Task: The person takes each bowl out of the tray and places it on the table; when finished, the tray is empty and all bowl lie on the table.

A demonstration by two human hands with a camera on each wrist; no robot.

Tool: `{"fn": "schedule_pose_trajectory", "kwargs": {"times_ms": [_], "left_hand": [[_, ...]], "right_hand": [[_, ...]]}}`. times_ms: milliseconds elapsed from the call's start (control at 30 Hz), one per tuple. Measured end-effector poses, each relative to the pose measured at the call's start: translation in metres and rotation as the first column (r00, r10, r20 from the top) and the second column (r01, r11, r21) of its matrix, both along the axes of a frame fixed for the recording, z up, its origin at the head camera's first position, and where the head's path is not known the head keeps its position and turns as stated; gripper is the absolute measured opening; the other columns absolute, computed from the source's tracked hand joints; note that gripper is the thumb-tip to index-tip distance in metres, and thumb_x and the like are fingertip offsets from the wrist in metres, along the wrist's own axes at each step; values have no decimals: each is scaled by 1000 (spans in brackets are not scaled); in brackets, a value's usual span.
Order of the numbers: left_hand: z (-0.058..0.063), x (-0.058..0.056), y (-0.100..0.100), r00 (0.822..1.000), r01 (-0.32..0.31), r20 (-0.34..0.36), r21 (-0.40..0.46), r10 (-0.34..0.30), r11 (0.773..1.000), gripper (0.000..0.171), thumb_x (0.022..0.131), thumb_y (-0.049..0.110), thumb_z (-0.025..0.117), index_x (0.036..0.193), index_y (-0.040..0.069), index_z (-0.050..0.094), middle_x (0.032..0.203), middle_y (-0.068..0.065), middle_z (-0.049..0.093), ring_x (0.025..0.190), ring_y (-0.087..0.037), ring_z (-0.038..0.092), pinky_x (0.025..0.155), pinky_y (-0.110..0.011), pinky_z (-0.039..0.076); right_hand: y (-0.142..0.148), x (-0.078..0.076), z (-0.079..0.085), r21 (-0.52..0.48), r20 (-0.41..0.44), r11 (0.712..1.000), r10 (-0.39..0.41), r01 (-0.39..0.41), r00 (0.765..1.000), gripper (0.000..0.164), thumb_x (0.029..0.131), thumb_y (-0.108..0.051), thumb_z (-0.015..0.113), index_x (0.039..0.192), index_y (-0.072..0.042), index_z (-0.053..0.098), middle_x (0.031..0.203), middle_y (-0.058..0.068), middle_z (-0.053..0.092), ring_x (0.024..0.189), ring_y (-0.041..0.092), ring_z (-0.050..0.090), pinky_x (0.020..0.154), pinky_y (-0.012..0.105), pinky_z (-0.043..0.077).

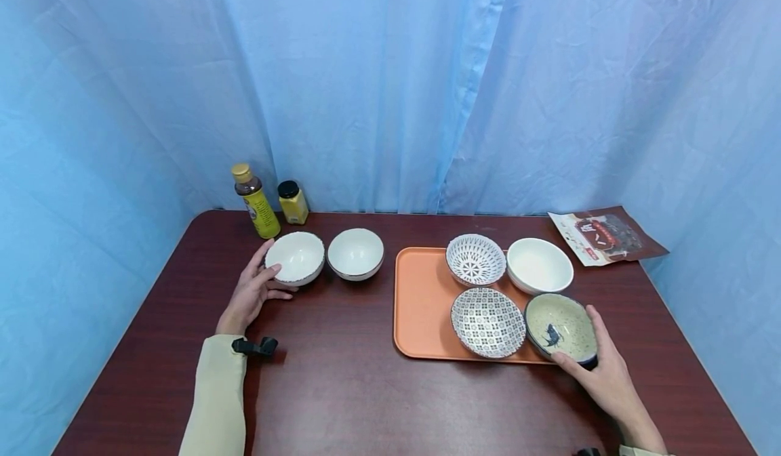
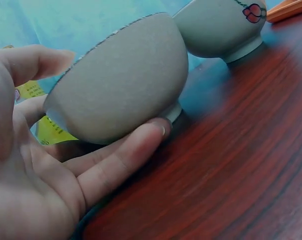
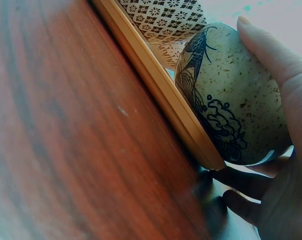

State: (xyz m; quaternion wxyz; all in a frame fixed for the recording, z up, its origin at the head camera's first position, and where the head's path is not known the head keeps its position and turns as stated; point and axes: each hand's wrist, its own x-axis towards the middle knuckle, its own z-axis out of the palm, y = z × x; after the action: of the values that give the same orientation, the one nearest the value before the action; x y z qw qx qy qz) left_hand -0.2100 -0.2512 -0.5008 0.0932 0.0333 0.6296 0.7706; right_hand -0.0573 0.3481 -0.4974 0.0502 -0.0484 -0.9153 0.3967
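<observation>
At the left of the table, my left hand [image 1: 251,292] grips a white bowl [image 1: 297,258] with a dark rim. Its thumb lies at the rim, while fingers [image 2: 125,160] curl under the side near the foot in the left wrist view. A second white bowl [image 1: 356,253] stands just right of it. On the right, my right hand [image 1: 610,375] holds a speckled green bowl [image 1: 564,327] with a dark fish drawing, thumb and fingers spread around its outside. That bowl is at the right end of an orange tray [image 1: 417,307], beside a grey-patterned bowl [image 1: 488,324].
Also on the tray are a white bowl with dark dashes [image 1: 476,259] and a plain cream bowl [image 1: 539,266]. A yellow-labelled bottle [image 1: 259,205] and a black-capped jar [image 1: 293,204] stand at the back left. A food packet [image 1: 604,236] lies at the back right.
</observation>
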Motion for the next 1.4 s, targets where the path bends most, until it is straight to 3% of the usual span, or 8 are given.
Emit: {"fn": "schedule_pose_trajectory", "kwargs": {"times_ms": [167, 400, 533, 700, 833, 1067, 1267, 1400], "left_hand": [[5, 2, -7, 999, -37, -7, -51, 37, 998, 72, 106, 19, 49, 163, 16, 5, 119, 17, 61, 76, -15, 75, 70, -34, 64], [17, 9, -21, 995, -62, -84, -8, 61, 998, 68, 106, 17, 47, 163, 18, 9, 129, 13, 56, 76, -16, 75, 71, -31, 64], [26, 13, -26, 988, -76, -136, 24, 78, 997, 65, 106, 15, 46, 162, 20, 13, 130, 14, 58, 76, -17, 76, 70, -30, 64], [40, 17, -24, 974, -73, -216, 17, 75, 997, 64, 106, 12, 46, 162, 19, 15, 133, 12, 58, 77, -17, 76, 70, -30, 64], [52, 19, -16, 961, -78, -267, -12, 71, 997, 63, 105, 10, 46, 161, 17, 18, 134, 12, 57, 78, -16, 76, 70, -30, 64], [70, 20, 8, 949, -48, -314, -17, 41, 999, 64, 104, 6, 48, 161, 11, 18, 135, 10, 57, 78, -17, 76, 69, -29, 64], [76, 17, 33, 932, 25, -362, 1, -23, 1000, 63, 103, 2, 46, 160, 4, 18, 138, 8, 58, 79, -19, 76, 68, -32, 64], [77, 17, 51, 936, 59, -346, -22, -63, 998, 62, 103, 4, 48, 160, 10, 23, 139, 7, 56, 81, -20, 76, 68, -33, 64]], "right_hand": [[0, -2, 1, -10, 18, 1000, -1, 1, 1000, 104, 90, -33, 73, 163, -18, 0, 167, 25, 9, 153, 46, 9, 115, 76, 17], [1, -2, 1, -12, 20, 1000, -1, 1, 1000, 104, 90, -32, 73, 163, -18, 0, 167, 25, 8, 153, 45, 8, 115, 76, 17], [0, -1, 0, -12, 17, 1000, 0, 1, 1000, 104, 90, -32, 72, 163, -20, 0, 168, 23, 8, 154, 42, 7, 119, 72, 15], [0, 1, -1, -3, 3, 1000, 1, -1, 1000, 102, 91, -31, 72, 163, -21, 0, 168, 22, 9, 156, 33, 6, 126, 53, 9], [0, 1, 0, -2, 1, 1000, 3, -3, 1000, 102, 91, -32, 71, 163, -20, 0, 168, 22, 9, 156, 32, 6, 126, 50, 8], [1, 0, 1, 2, -1, 1000, 6, -6, 1000, 103, 90, -31, 73, 163, -21, 1, 168, 23, 9, 155, 38, 6, 116, 74, 17], [1, 1, -2, 11, -4, 1000, 4, -4, 1000, 103, 91, -31, 72, 163, -25, -1, 168, 21, 9, 156, 27, 4, 125, 57, 9], [0, 0, -1, 4, 2, 1000, 5, -5, 1000, 103, 91, -31, 72, 163, -24, 0, 168, 21, 9, 156, 31, 4, 123, 65, 12]]}}
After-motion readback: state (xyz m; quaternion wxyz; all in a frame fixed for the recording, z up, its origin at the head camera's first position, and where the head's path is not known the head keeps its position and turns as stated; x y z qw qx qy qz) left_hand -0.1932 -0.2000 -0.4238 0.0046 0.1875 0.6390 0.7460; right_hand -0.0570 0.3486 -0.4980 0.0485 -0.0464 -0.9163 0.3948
